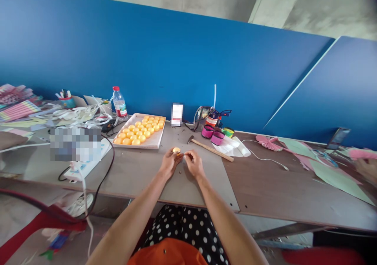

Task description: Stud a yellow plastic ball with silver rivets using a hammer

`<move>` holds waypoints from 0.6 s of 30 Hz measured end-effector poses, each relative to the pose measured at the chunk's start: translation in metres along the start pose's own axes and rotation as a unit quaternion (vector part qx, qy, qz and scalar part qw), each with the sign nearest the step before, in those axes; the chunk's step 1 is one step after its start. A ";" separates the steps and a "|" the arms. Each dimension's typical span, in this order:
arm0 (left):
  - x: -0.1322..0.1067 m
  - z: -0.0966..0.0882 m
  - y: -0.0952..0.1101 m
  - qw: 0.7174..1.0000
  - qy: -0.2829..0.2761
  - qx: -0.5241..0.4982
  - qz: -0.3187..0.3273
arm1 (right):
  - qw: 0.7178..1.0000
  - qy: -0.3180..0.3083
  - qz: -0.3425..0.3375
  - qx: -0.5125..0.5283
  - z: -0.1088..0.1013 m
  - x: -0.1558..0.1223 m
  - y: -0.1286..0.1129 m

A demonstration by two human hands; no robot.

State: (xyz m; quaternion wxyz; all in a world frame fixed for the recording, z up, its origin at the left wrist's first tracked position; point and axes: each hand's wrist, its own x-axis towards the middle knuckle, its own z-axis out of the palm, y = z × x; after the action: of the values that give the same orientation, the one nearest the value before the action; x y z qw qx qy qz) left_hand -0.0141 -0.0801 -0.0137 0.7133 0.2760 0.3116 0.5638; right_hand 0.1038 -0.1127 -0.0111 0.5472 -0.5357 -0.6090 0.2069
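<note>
My left hand (169, 164) is closed around an orange ball (176, 150), which looks like a table tennis ball. Close beside it, my right hand (193, 163) has its fingers pinched together near the ball; whatever is between them is too small to make out. On the table just below my hands lies a tiny dark piece (180, 172). To the left, a shallow cardboard tray (153, 142) holds rows of similar orange balls (141, 131). A hammer (210, 148) with a wooden handle lies right of my hands.
A power strip (88, 162) with cables and a water bottle (119, 104) are on the left. Pink and green straps (218, 138) and white rolls (242, 147) lie behind the hammer. Coloured paper (338, 178) and another person's hand (368, 170) are at right. A blue partition (165, 60) stands behind.
</note>
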 end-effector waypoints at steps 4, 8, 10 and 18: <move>-0.001 -0.002 0.007 0.999 0.006 -0.033 0.017 | 0.993 -0.106 -0.048 -0.024 -0.007 -0.004 -0.007; 0.000 -0.004 0.009 0.999 0.013 -0.036 0.029 | 0.968 -0.209 -0.086 -0.109 -0.013 -0.011 -0.008; 0.000 -0.003 0.009 0.999 0.015 -0.030 0.032 | 0.951 -0.242 -0.104 -0.158 -0.013 -0.014 -0.007; -0.001 -0.001 0.003 0.999 0.013 0.034 0.041 | 0.958 -0.229 -0.075 -0.159 -0.007 -0.013 -0.009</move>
State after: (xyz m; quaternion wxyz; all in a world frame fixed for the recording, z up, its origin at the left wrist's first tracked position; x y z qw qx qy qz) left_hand -0.0169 -0.0803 -0.0122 0.6757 0.3050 0.3282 0.5854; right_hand 0.1040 -0.1294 -0.0067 0.3150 -0.5071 -0.7811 0.1830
